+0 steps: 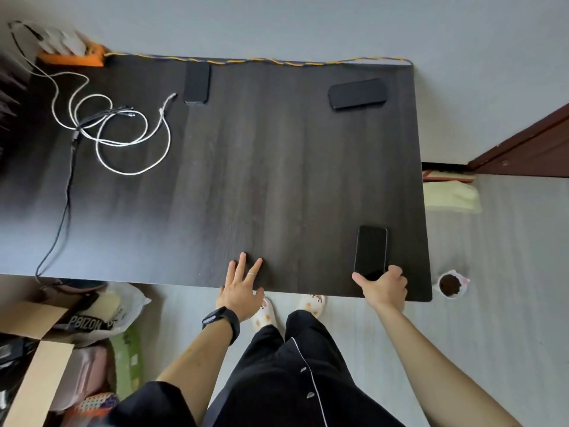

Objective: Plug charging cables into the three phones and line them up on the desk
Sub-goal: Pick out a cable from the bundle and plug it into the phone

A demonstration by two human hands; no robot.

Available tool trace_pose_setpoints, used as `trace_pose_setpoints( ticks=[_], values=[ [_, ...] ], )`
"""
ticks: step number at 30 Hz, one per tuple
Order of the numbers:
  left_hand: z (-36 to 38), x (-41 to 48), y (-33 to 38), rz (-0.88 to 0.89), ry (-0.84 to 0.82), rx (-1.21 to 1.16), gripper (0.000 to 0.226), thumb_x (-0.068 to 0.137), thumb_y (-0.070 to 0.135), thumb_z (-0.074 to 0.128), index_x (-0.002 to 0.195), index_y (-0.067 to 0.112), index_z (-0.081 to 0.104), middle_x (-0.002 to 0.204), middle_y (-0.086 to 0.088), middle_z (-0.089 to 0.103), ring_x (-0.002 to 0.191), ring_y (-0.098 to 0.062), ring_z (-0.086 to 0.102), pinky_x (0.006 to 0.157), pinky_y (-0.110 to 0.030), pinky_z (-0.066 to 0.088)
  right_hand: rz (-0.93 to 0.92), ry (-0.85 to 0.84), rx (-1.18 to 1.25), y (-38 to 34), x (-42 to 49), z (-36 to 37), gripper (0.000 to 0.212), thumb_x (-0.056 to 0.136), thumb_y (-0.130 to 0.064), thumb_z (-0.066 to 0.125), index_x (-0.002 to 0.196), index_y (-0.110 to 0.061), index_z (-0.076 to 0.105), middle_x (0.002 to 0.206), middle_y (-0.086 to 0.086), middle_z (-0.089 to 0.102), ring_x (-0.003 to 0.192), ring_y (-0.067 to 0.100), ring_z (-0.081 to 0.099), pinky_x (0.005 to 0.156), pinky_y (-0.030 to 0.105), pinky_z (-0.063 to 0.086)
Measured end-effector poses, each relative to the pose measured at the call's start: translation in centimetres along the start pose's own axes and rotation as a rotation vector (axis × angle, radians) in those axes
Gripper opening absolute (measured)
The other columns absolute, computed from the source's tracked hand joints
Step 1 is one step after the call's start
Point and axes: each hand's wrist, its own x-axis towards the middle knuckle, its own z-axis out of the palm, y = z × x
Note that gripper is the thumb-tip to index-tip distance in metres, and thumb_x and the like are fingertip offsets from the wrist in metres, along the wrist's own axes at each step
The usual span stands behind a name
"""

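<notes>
Three black phones lie on the dark wooden desk [246,180]. One phone [371,251] rests near the front right edge, and my right hand [383,286] grips its near end. A second phone [197,83] lies upright at the back, left of centre. The third phone [357,94] lies sideways at the back right. White charging cables [123,131] coil at the back left, one plug end [172,96] close to the second phone. A black cable [66,192] runs off the front edge. My left hand [241,285] rests flat on the front edge, fingers spread.
An orange power strip [70,55] with white plugs sits at the back left corner. A braided yellow cord [261,60] runs along the back edge. Cardboard boxes and bags [61,334] crowd the floor at left. A small cup [450,285] stands on the floor at right.
</notes>
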Motion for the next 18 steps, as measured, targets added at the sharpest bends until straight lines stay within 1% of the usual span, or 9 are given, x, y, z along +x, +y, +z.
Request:
trace_pose_setpoints(
  ticks=[2,6,7,9,11,13,14,16,18],
  values=[
    [-0.4,-0.1,0.0,-0.006,-0.034,0.011,0.073,0.096,0.039,0.047,0.153,0.047,0.002,0.165,0.008,-0.016,0.152,-0.023,-0.012,0.117,-0.052,0.029,0.034,-0.066,0.051,-0.1,0.5,-0.3,0.093,0.075,-0.042,0.085,0.143,-0.006,0.033,0.145,0.018,0.044,0.125,0.041,0.053,0.092,0.050,0.052],
    [-0.8,-0.8,-0.1,-0.028,-0.095,0.026,0.076,0.096,0.038,0.049,0.154,0.046,0.001,0.164,0.008,-0.019,0.152,-0.022,-0.013,0.118,-0.056,0.025,-0.036,-0.187,0.058,-0.1,0.3,0.1,0.089,0.088,-0.044,0.073,0.153,-0.001,0.029,0.156,0.018,0.041,0.141,0.038,0.042,0.112,0.046,0.037],
    [-1.0,-0.8,0.0,-0.033,-0.104,0.010,0.074,0.096,0.038,0.048,0.155,0.045,0.004,0.165,0.008,-0.017,0.152,-0.023,-0.011,0.118,-0.055,0.025,-0.046,-0.213,0.080,-0.4,0.0,0.3,0.088,0.090,-0.045,0.069,0.154,-0.002,0.028,0.155,0.018,0.043,0.140,0.036,0.045,0.115,0.046,0.037],
    [-1.5,-0.6,0.3,-0.056,-0.111,-0.066,0.065,0.096,0.037,0.047,0.155,0.039,0.019,0.166,0.004,-0.007,0.153,-0.026,-0.001,0.120,-0.050,0.024,-0.057,-0.268,0.131,-1.1,-0.9,0.5,0.083,0.092,-0.044,0.066,0.154,-0.004,0.028,0.143,0.015,0.056,0.124,0.030,0.060,0.111,0.046,0.043],
    [-2.3,-0.4,0.7,-0.099,-0.101,-0.198,0.053,0.095,0.036,0.046,0.148,0.029,0.042,0.164,-0.004,0.018,0.148,-0.028,0.023,0.118,-0.039,0.026,-0.094,-0.343,0.179,-2.4,-1.9,0.7,0.078,0.094,-0.039,0.065,0.154,-0.004,0.029,0.128,0.013,0.064,0.101,0.021,0.068,0.105,0.044,0.050],
    [-3.5,-0.6,0.9,-0.133,-0.114,-0.374,0.044,0.095,0.036,0.047,0.136,0.023,0.057,0.147,-0.004,0.050,0.133,-0.026,0.047,0.109,-0.032,0.036,-0.147,-0.420,0.159,-3.9,-3.1,1.2,0.070,0.094,-0.038,0.065,0.151,-0.007,0.038,0.122,0.009,0.068,0.091,0.013,0.069,0.102,0.044,0.053],
    [-4.2,-0.8,0.9,-0.144,-0.128,-0.487,0.040,0.096,0.035,0.048,0.131,0.022,0.060,0.134,-0.003,0.060,0.124,-0.026,0.056,0.101,-0.031,0.043,-0.190,-0.462,0.129,-4.7,-3.7,1.4,0.059,0.095,-0.039,0.064,0.144,-0.010,0.048,0.115,0.005,0.070,0.090,0.012,0.070,0.100,0.044,0.054],
    [-5.8,-1.9,0.1,-0.161,-0.134,-0.718,0.035,0.097,0.033,0.050,0.126,0.018,0.061,0.113,-0.003,0.067,0.103,-0.023,0.066,0.074,-0.026,0.049,-0.290,-0.560,0.070,-7.1,-6.1,2.4,0.036,0.096,-0.037,0.062,0.123,-0.013,0.064,0.101,-0.001,0.071,0.088,0.012,0.070,0.094,0.043,0.058],
    [-7.0,-3.0,-0.7,-0.168,-0.122,-0.839,0.033,0.098,0.032,0.049,0.124,0.016,0.060,0.106,-0.004,0.067,0.089,-0.019,0.065,0.059,-0.022,0.043,-0.371,-0.648,0.026,-9.1,-8.7,3.4,0.024,0.098,-0.034,0.060,0.111,-0.016,0.068,0.096,-0.002,0.071,0.084,0.010,0.069,0.083,0.036,0.058]
  ],
)
